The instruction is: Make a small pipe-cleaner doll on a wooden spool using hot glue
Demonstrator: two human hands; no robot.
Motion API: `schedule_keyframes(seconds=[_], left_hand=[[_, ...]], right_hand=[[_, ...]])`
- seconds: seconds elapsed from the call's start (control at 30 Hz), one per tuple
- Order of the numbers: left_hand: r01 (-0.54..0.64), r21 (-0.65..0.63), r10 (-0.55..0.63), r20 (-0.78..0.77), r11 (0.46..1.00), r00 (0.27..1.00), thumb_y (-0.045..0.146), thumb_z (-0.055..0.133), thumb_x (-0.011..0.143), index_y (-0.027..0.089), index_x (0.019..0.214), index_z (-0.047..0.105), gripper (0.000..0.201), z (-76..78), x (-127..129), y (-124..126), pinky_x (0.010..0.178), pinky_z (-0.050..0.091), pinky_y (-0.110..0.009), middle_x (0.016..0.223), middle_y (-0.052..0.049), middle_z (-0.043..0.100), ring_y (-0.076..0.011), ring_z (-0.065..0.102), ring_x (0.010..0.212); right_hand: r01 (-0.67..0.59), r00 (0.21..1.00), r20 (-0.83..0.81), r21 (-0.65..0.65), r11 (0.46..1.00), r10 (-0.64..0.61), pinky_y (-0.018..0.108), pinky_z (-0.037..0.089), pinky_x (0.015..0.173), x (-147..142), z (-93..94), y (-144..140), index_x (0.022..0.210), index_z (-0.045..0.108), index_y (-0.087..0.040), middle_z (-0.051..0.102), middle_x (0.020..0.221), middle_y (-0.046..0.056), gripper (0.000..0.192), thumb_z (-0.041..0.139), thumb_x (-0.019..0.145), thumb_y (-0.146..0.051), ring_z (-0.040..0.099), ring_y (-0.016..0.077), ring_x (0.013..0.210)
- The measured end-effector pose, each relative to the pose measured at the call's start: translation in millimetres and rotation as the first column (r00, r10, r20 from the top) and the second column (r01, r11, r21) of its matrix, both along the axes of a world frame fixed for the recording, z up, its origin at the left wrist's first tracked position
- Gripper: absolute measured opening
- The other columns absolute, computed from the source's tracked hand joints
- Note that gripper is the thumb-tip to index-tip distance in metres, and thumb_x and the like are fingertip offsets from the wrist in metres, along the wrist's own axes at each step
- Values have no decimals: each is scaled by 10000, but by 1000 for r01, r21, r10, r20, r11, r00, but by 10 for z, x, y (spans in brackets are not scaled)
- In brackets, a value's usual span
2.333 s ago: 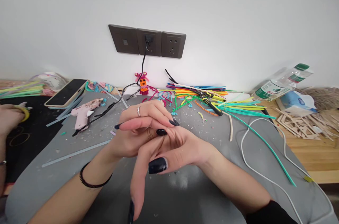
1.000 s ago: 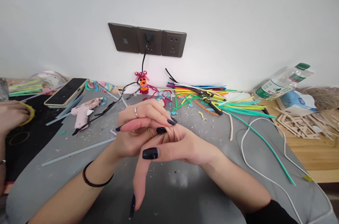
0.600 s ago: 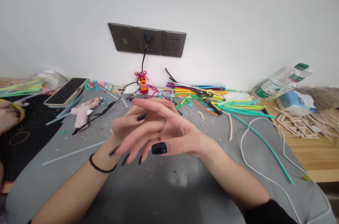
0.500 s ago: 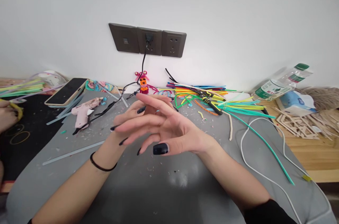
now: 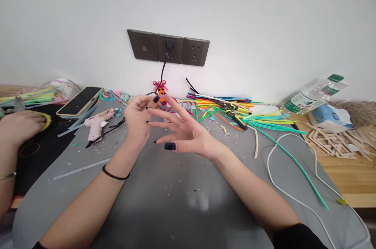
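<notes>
Both of my hands hover over the grey mat, near its far middle. My left hand is raised with the fingers loosely spread and holds nothing. My right hand is just to its right, palm turned inward, fingers spread, empty too. The two hands are apart by a small gap. A pink glue gun lies left of my left hand. A small pink and orange pipe-cleaner figure stands by the wall behind my hands.
Coloured pipe cleaners and pliers lie at the back right. A white cable loops on the right. A phone, a tipped bottle and wooden sticks are around. Another person's hand is at far left.
My hands were clasped together, fingers rubbing. They have come apart, opened and moved farther away toward the wall. The view has shifted slightly.
</notes>
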State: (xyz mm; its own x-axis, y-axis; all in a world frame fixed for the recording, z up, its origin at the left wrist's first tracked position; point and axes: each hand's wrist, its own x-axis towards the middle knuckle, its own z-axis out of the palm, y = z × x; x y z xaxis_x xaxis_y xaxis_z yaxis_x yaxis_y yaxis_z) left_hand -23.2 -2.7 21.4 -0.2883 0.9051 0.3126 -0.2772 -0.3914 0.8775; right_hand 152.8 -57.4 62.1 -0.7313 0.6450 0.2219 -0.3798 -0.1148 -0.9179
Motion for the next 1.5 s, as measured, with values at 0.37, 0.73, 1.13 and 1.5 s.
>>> schedule_keyframes(seconds=[0.37, 0.73, 1.13, 1.5], left_hand=[[-237, 509, 553, -669, 828, 497, 366, 510, 1050, 221, 821, 775, 379, 46, -317, -577, 804, 485, -367, 849, -63, 710, -209, 610, 835], [-263, 473, 538, -781, 841, 316, 338, 481, 1043, 252, 1156, 801, 351, -195, -621, -672, 998, 466, -475, 1004, -95, 615, -266, 584, 993], [-263, 468, 535, -771, 844, 344, 353, 456, 1062, 242, 1172, 797, 375, -254, -671, -617, 989, 458, -475, 1001, -97, 603, -273, 573, 997], [-315, 459, 548, -775, 831, 315, 372, 454, 1064, 220, 1121, 799, 381, -258, -728, -574, 960, 456, -451, 1008, -106, 614, -277, 573, 1026]], right_hand=[[217, 955, -179, -117, 969, -236, 526, 489, 1163, -892, -505, 547, 1626, -95, -531, 197, 1782, -6, 1338, 787, 697, -146, 346, 248, 1593], [210, 947, -215, -148, 966, -239, 539, 486, 1175, -1474, -697, 625, 1642, -56, -493, 227, 1774, 40, 1320, 814, 709, -154, 363, 261, 1590], [208, 952, -201, -132, 969, -232, 617, 395, 1229, -1552, -742, 672, 1642, -52, -484, 231, 1771, 32, 1276, 800, 746, -170, 378, 254, 1583], [205, 946, -209, -209, 956, -248, 576, 332, 1281, -1676, -698, 692, 1654, -87, -418, 213, 1775, 81, 1376, 880, 695, -223, 378, 255, 1583]])
